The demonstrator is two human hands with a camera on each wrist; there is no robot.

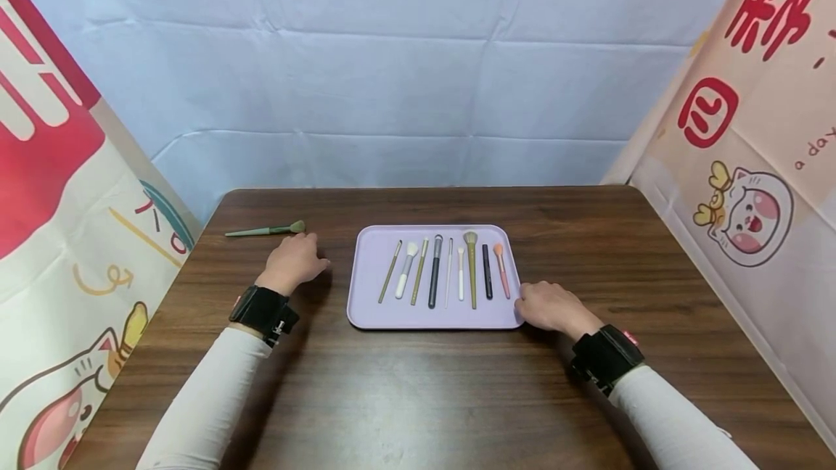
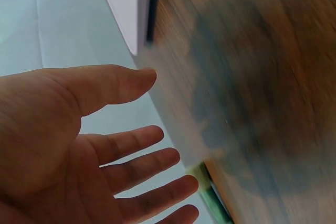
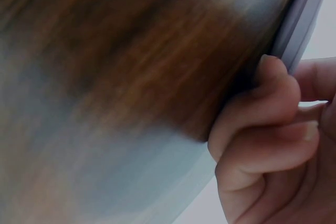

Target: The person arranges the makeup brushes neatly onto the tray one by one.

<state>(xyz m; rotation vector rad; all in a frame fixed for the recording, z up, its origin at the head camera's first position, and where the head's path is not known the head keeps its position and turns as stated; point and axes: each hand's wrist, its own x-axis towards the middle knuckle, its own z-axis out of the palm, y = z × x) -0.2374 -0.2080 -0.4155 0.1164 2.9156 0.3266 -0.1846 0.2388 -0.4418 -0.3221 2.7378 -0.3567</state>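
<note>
My left hand [image 1: 292, 263] is over the table's left part with its fingers extended and holds nothing. Just beyond its fingertips lies a green makeup brush [image 1: 261, 231], bristles pointing right; its bristle end shows past the fingers [image 2: 173, 184] in the left wrist view. A lilac tray [image 1: 361, 310] sits mid-table, bearing a row of several makeup brushes, among them a tan fan-shaped one [image 1: 472, 267], a black one [image 1: 435, 274] and a pink one [image 1: 502, 274]. At the tray's right edge, my right hand [image 1: 551, 307] grips the rim [image 3: 296, 35] with curled fingers.
The dark wooden table [image 1: 405, 397] reaches back to a pale blue cloth backdrop [image 1: 392, 78]. Printed cloths hang on the left [image 1: 59, 238] and right [image 1: 738, 165] sides. Each wrist wears a black strap with a camera.
</note>
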